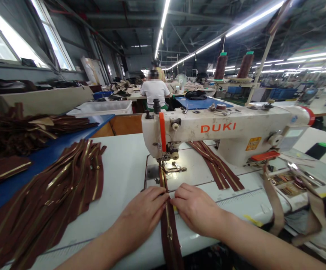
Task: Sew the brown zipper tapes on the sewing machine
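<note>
A brown zipper (168, 221) with gold teeth runs from under the presser foot of the sewing machine (185, 129) toward me and hangs over the table's front edge. Its metal slider shows below my hands. On the zipper's left edge, my left hand (148, 204) is closed, fingertips pressed on the tape. My right hand (192, 208) pinches the right edge at about the same height, its fingers curled. Just beyond both hands lies the lit metal needle plate (191, 172).
A heap of brown zippers (64, 187) lies at left, partly on a blue table. More zippers (216, 165) lie behind the needle. At right are a parts tray (292, 183) with scissors and hanging beige straps (275, 202). A person in white (155, 90) sits ahead.
</note>
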The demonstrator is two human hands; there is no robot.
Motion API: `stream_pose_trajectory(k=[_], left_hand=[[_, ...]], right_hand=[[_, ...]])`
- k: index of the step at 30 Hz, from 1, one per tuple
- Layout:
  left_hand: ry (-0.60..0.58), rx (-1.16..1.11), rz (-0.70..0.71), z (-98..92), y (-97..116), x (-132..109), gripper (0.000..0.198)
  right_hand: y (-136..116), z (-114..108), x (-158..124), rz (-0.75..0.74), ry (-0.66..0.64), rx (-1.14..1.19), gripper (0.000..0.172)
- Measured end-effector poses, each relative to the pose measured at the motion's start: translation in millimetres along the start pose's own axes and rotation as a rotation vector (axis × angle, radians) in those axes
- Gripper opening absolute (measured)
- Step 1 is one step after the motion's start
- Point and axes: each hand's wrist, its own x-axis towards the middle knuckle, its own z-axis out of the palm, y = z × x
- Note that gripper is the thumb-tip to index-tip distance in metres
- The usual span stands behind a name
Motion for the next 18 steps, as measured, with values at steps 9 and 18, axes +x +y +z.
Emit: stream_pose_trajectory(k=[9, 18], left_hand=[[-0.006, 0.000, 0.008, 1.7, -0.9, -0.8, 0.025], [-0.047, 0.020, 0.007, -1.5, -2.8, -2.1, 0.027]], right_hand=[[0.7, 3.7, -0.5, 0.015, 0.030, 0.033, 0.019], [-2.5, 1.8, 0.5, 0.018, -0.015, -0.035, 0.013]])
